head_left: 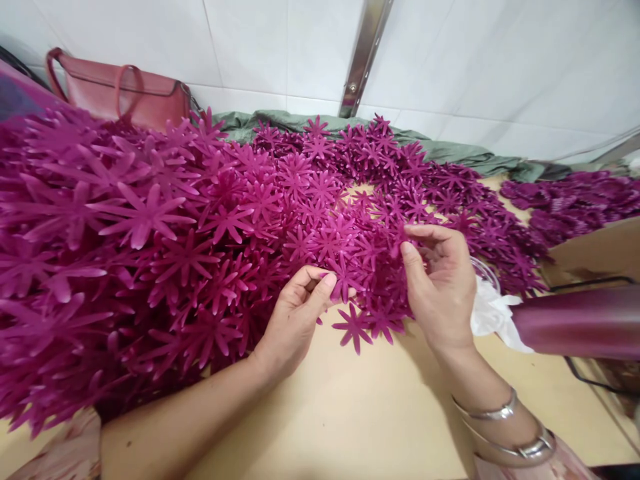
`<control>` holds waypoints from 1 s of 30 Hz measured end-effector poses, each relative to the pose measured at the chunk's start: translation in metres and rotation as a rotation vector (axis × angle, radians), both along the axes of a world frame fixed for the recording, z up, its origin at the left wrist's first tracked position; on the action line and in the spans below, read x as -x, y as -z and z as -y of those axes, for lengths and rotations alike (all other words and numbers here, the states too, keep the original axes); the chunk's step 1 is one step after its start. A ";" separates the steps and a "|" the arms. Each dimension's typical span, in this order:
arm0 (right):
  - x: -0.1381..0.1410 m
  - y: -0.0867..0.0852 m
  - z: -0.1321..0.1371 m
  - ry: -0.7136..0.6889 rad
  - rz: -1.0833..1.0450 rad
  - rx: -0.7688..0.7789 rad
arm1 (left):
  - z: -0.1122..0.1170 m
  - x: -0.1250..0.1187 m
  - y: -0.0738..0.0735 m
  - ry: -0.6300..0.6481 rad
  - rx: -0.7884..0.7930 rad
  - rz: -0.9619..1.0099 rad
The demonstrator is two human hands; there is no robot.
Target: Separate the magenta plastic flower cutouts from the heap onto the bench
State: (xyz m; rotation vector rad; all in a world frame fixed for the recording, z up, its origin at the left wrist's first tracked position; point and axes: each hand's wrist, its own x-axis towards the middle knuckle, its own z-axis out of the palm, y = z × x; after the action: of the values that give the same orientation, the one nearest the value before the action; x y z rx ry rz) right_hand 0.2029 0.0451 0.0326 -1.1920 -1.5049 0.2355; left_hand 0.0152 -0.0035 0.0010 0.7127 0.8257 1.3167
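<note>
A large heap of magenta star-shaped fabric flower pieces [150, 220] covers the left and back of a tan table [350, 413]. My left hand [295, 313] pinches one flower piece [345, 280] at the heap's near edge. My right hand [440, 280] has its thumb and fingers closed on flower pieces [395, 243] just to the right. A single loose flower [353, 327] lies on the table between my hands. Silver bangles [505, 427] circle my right wrist.
A red handbag [125, 93] rests against the white tiled wall at the back left. Green cloth [450, 153] runs along the back. A second flower pile [575, 200] lies far right. A dark magenta roll [580, 320], white crumpled plastic [493, 313] and a clear cup rim [485, 267] sit right.
</note>
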 end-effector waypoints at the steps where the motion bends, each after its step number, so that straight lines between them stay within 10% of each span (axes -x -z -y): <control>1: 0.002 -0.002 0.002 0.008 0.073 -0.040 | 0.000 0.000 0.000 -0.005 0.000 0.017; 15: 0.024 0.000 0.017 -0.409 0.250 0.058 | 0.000 0.000 0.000 0.016 -0.088 -0.065; 30: 0.021 0.000 0.013 -0.315 0.310 -0.008 | 0.001 0.000 0.000 0.013 -0.035 -0.008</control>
State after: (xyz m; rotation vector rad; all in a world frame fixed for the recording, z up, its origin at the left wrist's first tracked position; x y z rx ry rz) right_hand 0.1814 0.0321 0.0324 -1.0127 -1.9656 0.2631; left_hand 0.0147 -0.0043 0.0010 0.7504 0.8052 1.3202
